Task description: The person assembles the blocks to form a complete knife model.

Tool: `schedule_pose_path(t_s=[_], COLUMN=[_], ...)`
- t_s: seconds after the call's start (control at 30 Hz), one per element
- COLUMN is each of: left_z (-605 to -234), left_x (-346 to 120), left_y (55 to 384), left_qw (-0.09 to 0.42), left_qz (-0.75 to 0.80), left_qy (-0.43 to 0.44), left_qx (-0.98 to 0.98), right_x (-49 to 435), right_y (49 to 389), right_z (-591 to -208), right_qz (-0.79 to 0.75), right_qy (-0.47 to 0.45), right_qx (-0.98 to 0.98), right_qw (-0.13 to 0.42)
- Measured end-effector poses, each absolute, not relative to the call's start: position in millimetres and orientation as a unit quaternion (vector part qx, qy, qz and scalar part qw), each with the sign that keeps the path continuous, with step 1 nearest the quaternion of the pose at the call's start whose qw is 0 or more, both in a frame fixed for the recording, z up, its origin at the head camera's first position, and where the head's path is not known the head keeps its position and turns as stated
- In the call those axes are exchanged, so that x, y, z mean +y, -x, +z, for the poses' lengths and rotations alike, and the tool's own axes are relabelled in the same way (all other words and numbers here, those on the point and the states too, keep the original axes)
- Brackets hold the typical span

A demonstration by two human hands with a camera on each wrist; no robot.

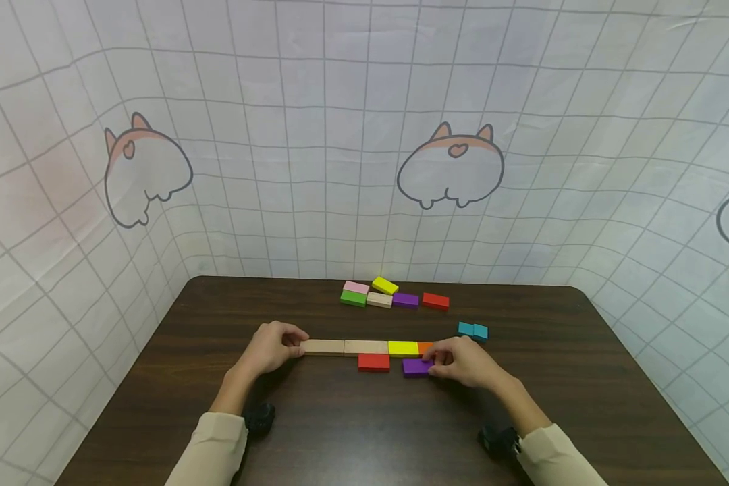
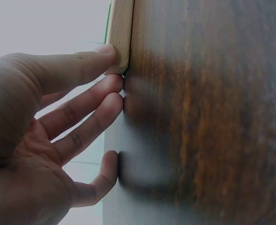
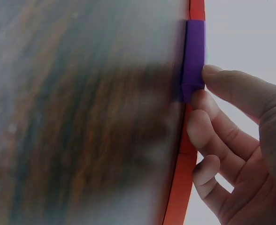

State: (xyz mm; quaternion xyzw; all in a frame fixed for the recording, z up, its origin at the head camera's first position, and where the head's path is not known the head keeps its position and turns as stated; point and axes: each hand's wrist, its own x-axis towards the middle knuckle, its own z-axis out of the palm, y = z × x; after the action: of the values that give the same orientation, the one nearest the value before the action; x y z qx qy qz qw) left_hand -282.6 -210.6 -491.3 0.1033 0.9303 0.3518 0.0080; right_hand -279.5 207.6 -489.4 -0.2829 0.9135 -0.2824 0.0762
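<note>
On a dark brown, wood-grained worktop (image 1: 370, 432), a straight row of flat rectangular blocks (image 1: 366, 347) is being attended to by two bare hands. From the left, the row is being made up by a long pale wooden plank (image 1: 323, 347), a second plank like it, a bright yellow block (image 1: 403, 349) and an orange block (image 1: 424, 348), partly being covered by fingers.

The outer end of the first plank is being pinched by the left hand (image 1: 269, 349), thumb on the near side; the index finger's contact is largely being hidden in the left wrist view, so its hold is being judged from above. A purple rectangular block (image 1: 416, 368), lying just in front of the row's right part, is being gripped at its right end by the thumb and index finger of the right hand (image 1: 470, 363). To its left, a red rectangular block (image 1: 373, 363) is being left untouched.

Two small teal blocks (image 1: 465, 329) are being kept behind the right hand, and a mixed-colour cluster of blocks (image 1: 354, 298) farther back.

The purple block is being judged light, stiff, smooth and not fragile, probably apt to slide when nudged; a fingertip hold across its long sides, near one end, is being favoured, so neighbouring blocks are not being disturbed.
</note>
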Motion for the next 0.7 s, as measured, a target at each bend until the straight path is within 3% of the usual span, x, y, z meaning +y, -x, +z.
schedule_pose_path(t_s=[0.7], left_z=[-491.8], left_x=[-210.6], left_y=[282.1], left_qw=[0.012], left_qz=[0.35], left_qy=[-0.101], left_qx=[0.931], right_x=[190.0], right_y=[283.4], right_z=[-490.8], right_qz=[-0.272], right_qy=[0.274], right_qx=[0.92], right_qw=[0.066])
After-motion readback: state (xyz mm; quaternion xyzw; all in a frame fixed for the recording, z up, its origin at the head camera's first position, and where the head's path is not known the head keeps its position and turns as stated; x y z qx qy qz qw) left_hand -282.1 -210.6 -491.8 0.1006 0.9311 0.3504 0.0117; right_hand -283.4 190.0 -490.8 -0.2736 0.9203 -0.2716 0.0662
